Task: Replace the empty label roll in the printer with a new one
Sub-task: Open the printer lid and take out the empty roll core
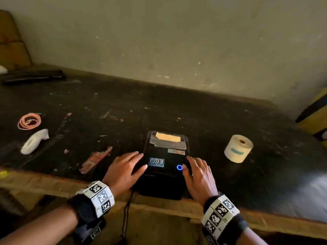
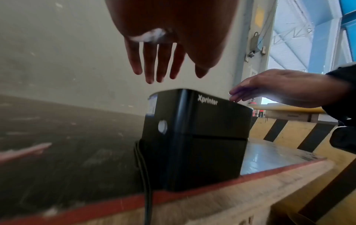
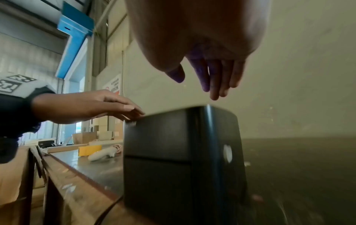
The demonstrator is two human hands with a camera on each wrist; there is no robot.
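Observation:
A black label printer (image 1: 164, 167) stands at the near edge of the dark table (image 1: 194, 117), lid down, with a blue ring light on top and tan paper showing at its rear window. My left hand (image 1: 127, 167) hovers over the printer's left top edge, fingers straight. My right hand (image 1: 198, 172) hovers at the right top edge, fingers straight too. In the wrist views the printer (image 2: 196, 134) (image 3: 183, 159) sits just under the left hand (image 2: 163, 65) and the right hand (image 3: 215, 79), a small gap showing. A new cream label roll (image 1: 238, 148) stands right of the printer.
A white handheld device (image 1: 34, 141) and pink rubber bands (image 1: 29, 121) lie at the left. A torn pink wrapper (image 1: 96, 159) lies just left of the printer. A black cable (image 1: 126, 214) hangs off the front edge. A yellow-black barrier (image 1: 315, 119) is at right.

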